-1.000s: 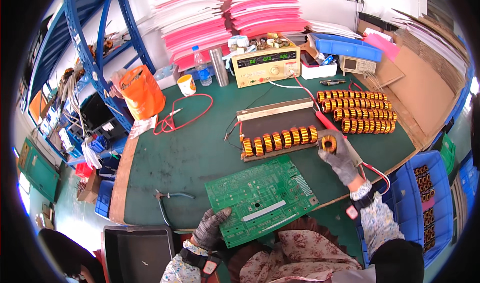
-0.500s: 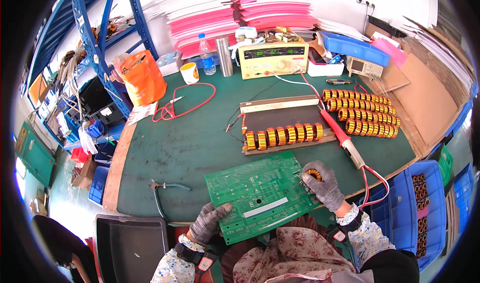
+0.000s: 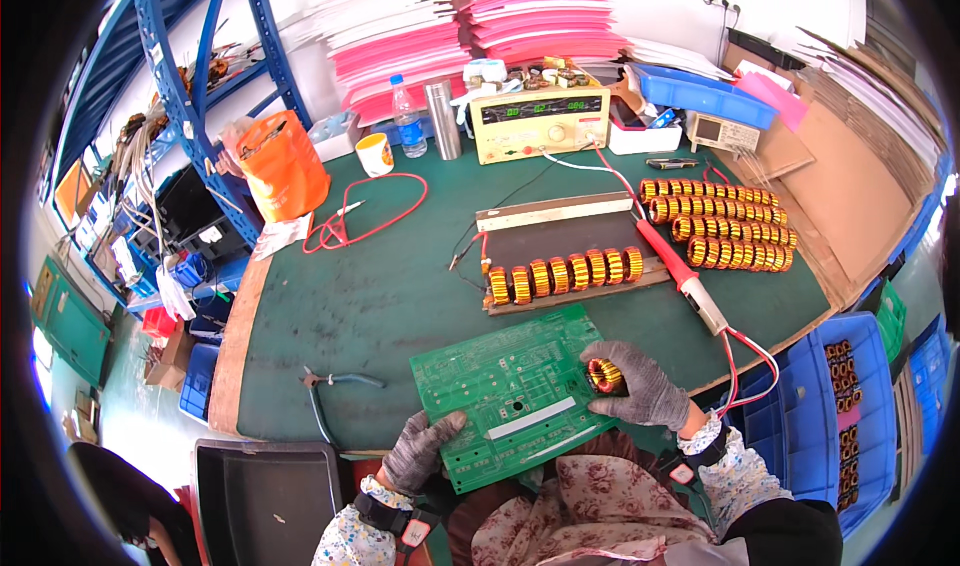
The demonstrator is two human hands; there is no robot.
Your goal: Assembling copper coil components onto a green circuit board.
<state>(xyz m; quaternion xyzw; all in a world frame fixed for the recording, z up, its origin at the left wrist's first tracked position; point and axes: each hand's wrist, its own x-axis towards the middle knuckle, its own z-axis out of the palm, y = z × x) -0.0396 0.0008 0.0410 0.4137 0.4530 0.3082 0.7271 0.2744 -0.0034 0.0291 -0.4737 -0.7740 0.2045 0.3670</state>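
In my gloved left hand (image 3: 418, 450) is the lower left corner of a green circuit board (image 3: 470, 376), the thumb lying on its top face. The board tilts over the table's front edge, above my lap. My right hand (image 3: 648, 391), also in a grey glove, is closed round a toroidal coil (image 3: 604, 375) wound with copper-coloured wire. That coil is over the board's right edge; whether it touches the board I cannot tell. A row of similar coils (image 3: 562, 274) stands on a wooden-edged fixture (image 3: 555, 214) beyond the board.
Nippers (image 3: 330, 380) lie left of the board. A red-handled probe (image 3: 672, 258) with cables lies to the right, beside several rows of coils (image 3: 720, 221). A power supply (image 3: 540, 126), cup (image 3: 375, 156) and bottle (image 3: 408, 121) stand behind. Bins (image 3: 265, 496), (image 3: 810, 406) flank the table.
My right hand has turned and shifted slightly left, so the coil's open ring now shows at the board's right edge. The left hand keeps its hold on the board.
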